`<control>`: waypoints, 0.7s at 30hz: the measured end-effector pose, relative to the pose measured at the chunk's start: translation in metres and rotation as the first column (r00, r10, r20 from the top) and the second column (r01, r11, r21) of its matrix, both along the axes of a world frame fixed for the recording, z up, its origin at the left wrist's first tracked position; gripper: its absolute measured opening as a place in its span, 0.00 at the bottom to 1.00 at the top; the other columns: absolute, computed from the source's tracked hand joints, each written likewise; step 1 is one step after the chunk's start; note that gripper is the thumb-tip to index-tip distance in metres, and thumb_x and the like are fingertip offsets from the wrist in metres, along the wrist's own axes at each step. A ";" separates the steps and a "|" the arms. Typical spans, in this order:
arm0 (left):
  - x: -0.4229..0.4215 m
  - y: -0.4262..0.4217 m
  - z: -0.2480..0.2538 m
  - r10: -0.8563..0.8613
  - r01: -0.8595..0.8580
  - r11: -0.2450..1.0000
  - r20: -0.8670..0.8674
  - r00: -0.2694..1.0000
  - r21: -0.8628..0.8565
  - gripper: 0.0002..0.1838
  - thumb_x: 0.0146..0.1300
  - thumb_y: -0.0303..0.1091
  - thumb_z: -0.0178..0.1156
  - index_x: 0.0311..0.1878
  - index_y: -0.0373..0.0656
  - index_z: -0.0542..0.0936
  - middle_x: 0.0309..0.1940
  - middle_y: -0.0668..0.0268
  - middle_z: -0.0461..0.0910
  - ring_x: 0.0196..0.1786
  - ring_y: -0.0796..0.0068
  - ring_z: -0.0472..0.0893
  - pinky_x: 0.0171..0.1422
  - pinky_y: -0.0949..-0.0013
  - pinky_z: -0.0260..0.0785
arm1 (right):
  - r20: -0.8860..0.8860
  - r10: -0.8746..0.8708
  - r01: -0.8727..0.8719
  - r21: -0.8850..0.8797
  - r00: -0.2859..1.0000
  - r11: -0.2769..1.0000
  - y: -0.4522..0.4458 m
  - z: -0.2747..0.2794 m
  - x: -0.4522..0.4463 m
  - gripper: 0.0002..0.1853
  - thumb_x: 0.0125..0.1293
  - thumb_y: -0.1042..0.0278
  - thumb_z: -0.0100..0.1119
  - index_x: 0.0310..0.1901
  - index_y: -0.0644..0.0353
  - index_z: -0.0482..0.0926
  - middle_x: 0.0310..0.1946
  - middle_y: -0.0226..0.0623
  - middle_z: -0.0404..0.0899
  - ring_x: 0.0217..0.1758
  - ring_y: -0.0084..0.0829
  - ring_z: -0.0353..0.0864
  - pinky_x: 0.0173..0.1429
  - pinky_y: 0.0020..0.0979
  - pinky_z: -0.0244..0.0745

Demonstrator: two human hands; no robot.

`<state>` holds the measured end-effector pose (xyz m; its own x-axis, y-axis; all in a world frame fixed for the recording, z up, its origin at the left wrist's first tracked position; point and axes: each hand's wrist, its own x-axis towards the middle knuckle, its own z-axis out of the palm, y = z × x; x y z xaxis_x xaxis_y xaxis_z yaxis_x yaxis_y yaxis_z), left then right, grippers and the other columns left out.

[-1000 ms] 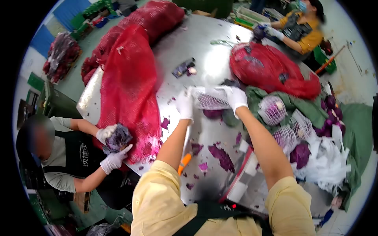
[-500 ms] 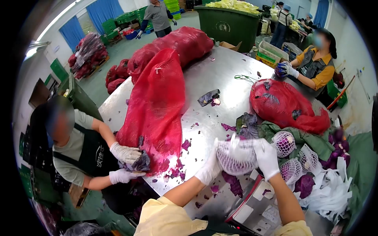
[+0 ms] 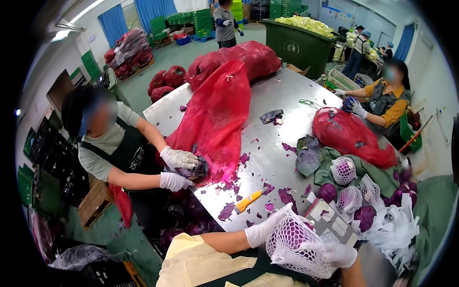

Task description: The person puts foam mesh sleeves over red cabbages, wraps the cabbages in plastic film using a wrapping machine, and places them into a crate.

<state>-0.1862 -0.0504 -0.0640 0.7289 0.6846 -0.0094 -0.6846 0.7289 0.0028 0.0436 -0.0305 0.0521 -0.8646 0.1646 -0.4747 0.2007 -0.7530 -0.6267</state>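
Observation:
A purple cabbage in a white foam net (image 3: 292, 241) is held low, close to my body, between both gloved hands. My left hand (image 3: 263, 230) grips its left side, with some fingers behind the net. On the lower right, my right hand (image 3: 340, 254) closes on the same net. Just past them stands a boxy device with a grey top (image 3: 330, 217), partly covered by the cabbage. A yellow utility knife (image 3: 249, 201) lies on the metal table (image 3: 275, 165) among purple leaf scraps. More netted cabbages (image 3: 343, 171) and a bare purple cabbage (image 3: 327, 192) sit to the right.
White foam nets (image 3: 389, 229) are heaped at right beside a green cloth (image 3: 330, 165). A red mesh sack (image 3: 344, 134) lies beyond. At left, a co-worker's gloved hands (image 3: 179, 160) hold a dark cabbage (image 3: 197, 167) by another red sack (image 3: 217, 115). Another co-worker (image 3: 382, 95) handles a cabbage at far right.
Both my hands have drawn the netted cabbage down and nearer to my body. The yellow knife now shows on the table. My view has shifted, and the left co-worker still handles the dark cabbage.

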 end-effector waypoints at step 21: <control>0.034 -0.022 0.098 0.424 -0.047 0.735 -0.405 0.810 0.677 0.18 0.60 0.39 0.59 0.38 0.29 0.84 0.43 0.48 0.84 0.43 0.62 0.84 0.51 0.66 0.76 | -0.053 -0.851 0.835 -0.169 0.523 0.524 -0.070 -0.075 0.052 0.24 0.76 0.55 0.38 0.64 0.61 0.69 0.59 0.38 0.75 0.59 0.34 0.75 0.65 0.37 0.70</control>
<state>-0.1523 -0.0727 0.0337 0.5529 0.8173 0.1623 -0.5870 0.2438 0.7720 0.0960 -0.1004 -0.0226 -0.3961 0.8008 -0.4492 -0.6314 -0.5928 -0.4999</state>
